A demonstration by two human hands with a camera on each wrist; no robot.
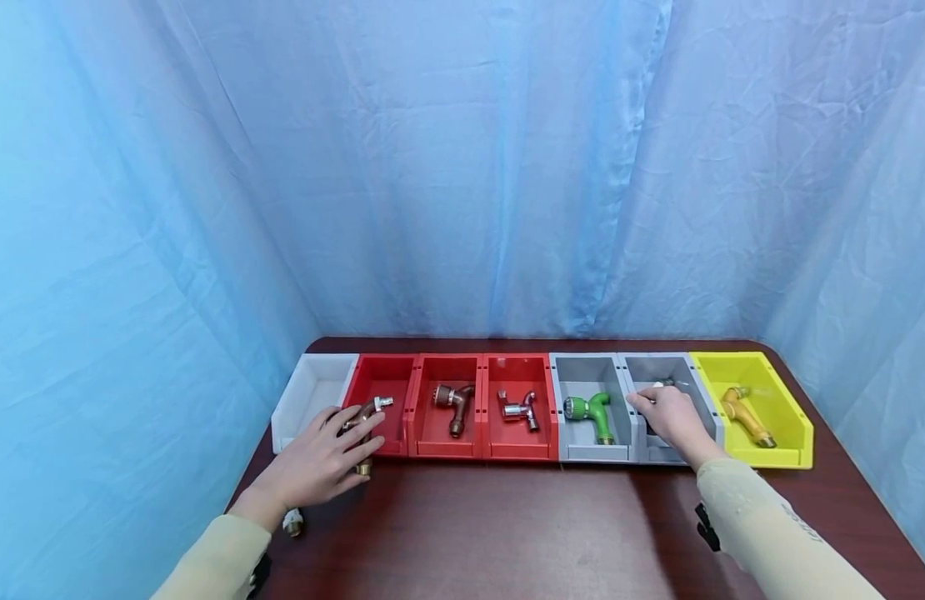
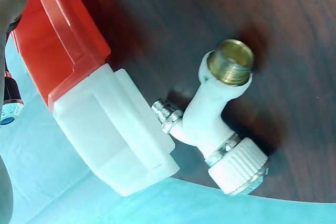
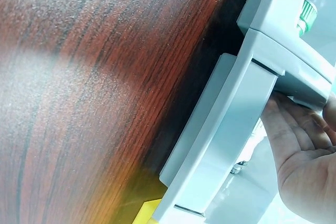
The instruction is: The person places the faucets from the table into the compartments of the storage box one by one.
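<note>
In the head view my left hand (image 1: 320, 454) grips a bronze garden tap (image 1: 365, 467) at the front of the leftmost red bin (image 1: 383, 364). The tap's silver spout and brass end show past the fingers. My right hand (image 1: 676, 417) reaches into the right grey bin (image 1: 668, 367). Its fingers curl down by the wall between the grey bins, partly hidden in the right wrist view. A white tap part (image 3: 254, 142) with a metal end shows beside them; whether they hold it cannot be seen. A white tap (image 2: 205, 114) lies on the table near the white bin (image 2: 105, 129).
More taps lie in bins: bronze (image 1: 457, 404), chrome (image 1: 518, 411), green (image 1: 599, 412) and yellow (image 1: 743, 417). The bins stand side by side along the back of the dark wooden table (image 1: 507, 533). Blue curtains (image 1: 462, 167) surround it.
</note>
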